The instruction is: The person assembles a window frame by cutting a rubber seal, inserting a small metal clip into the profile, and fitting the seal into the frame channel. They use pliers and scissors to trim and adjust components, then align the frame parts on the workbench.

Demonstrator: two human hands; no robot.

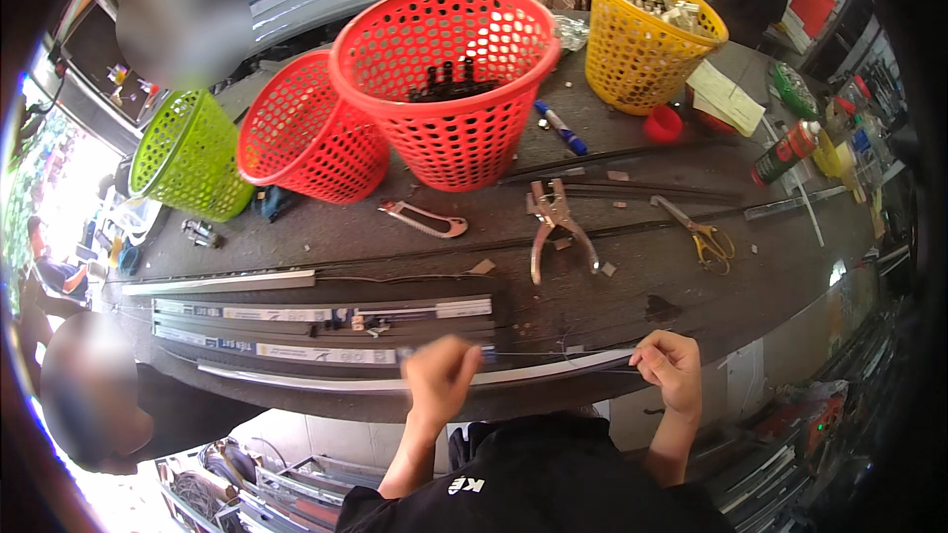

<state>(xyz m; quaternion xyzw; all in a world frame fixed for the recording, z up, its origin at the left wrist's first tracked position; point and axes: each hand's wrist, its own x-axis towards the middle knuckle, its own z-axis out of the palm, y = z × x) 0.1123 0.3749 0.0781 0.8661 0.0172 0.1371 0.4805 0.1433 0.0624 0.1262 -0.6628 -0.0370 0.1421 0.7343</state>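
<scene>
My left hand [441,375], slightly blurred, is closed in a fist above the table's near edge. A thin pale cord [533,354] stretches from it toward my right hand [670,367], whose fingers pinch the cord's other end. Just beneath the cord lies a long white metal strip [346,382] along the near edge; its right end reaches close to my right fingertips, and I cannot tell whether they touch it. Beyond my left hand are dark profiles with printed labels [296,313], with small black and pale parts [365,323] on top.
Farther off stand red baskets [444,138] [316,138], a green basket [193,158] and a yellow basket [642,64]. Punch pliers [553,222], scissors [701,232], a utility knife [425,220], a blue marker [561,128] and a spray can [785,153] lie about. A person [197,405] sits at left.
</scene>
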